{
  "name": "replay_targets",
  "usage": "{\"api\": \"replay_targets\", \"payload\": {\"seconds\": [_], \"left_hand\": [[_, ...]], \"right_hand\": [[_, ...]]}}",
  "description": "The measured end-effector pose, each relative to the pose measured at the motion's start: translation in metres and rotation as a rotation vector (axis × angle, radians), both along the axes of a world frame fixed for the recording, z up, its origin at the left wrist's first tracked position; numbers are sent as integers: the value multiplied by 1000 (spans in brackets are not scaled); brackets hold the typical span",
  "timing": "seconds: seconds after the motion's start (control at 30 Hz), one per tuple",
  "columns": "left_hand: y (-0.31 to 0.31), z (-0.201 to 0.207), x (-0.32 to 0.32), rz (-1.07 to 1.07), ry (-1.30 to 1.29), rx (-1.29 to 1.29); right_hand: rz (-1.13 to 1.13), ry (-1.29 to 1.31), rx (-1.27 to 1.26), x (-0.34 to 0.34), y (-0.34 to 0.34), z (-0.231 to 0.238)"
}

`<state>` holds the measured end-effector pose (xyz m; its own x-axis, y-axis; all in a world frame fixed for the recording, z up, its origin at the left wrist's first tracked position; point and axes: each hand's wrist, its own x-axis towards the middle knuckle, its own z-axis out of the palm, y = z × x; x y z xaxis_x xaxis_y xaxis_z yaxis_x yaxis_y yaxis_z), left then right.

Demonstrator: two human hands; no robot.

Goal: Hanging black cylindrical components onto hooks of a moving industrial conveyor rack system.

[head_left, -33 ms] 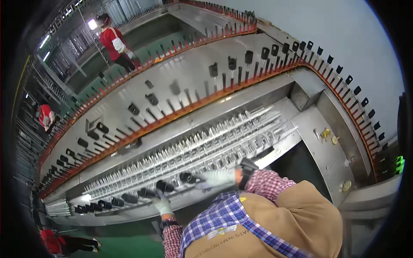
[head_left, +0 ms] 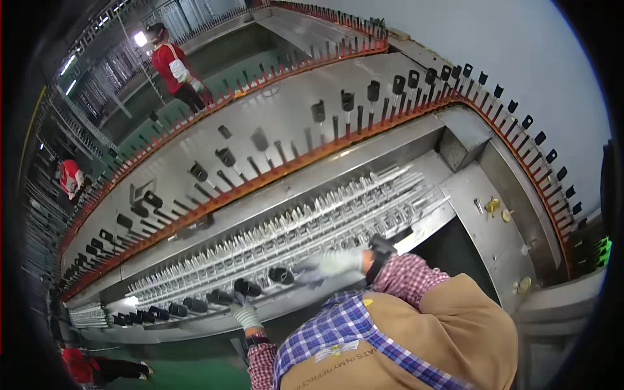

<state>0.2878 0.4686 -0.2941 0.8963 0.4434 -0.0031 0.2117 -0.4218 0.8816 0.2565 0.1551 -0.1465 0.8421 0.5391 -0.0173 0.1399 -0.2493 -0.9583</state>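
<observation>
My left hand [head_left: 247, 314], in a pale knit glove, has its fingertips closed against a black cup-shaped part [head_left: 247, 287] at the front edge of the metal trough. To its right, another black hollow part [head_left: 281, 275] lies beside the fingers of my right hand [head_left: 333, 264]. That hand is gloved too, and motion smears its fingers, so their grip is unclear. Further black parts [head_left: 194, 304] form a row stretching left along the same edge. Behind both hands lie long silvery racks [head_left: 286, 224] lined with short upright prongs.
Beyond the trough, an orange-edged rail [head_left: 286, 164] with upright pins curves around, some pins carrying black parts. A steel ledge [head_left: 497, 244] at right holds small yellowish pieces [head_left: 493, 204]. A person in red [head_left: 170, 65] stands far left; others are further left and lower left.
The black parts on the orange rail have shifted slightly left. Both hands and the black parts near them appear slightly lower in the picture, and my right hand's fingers remain blurred.
</observation>
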Motion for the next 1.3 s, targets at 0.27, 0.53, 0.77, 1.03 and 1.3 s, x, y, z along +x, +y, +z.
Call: {"api": "replay_targets", "payload": {"seconds": [0.27,0.53,0.77,1.03,1.3], "left_hand": [[-17,30,-8,91,343,622],[-104,45,-47,510,-1,281],[-108,-14,-39,383,-259,53],[-60,-72,-35,360,-90,-729],[-77,-38,-56,-366,262,591]], "right_hand": [[-1515,-261,38,163,-357,-65],[-1300,28,-168,241,-372,2],[-1671,-308,650,172,-544,-26],[-1601,-413,-2,174,-632,-80],[-1154,-388,373,129,-393,82]]}}
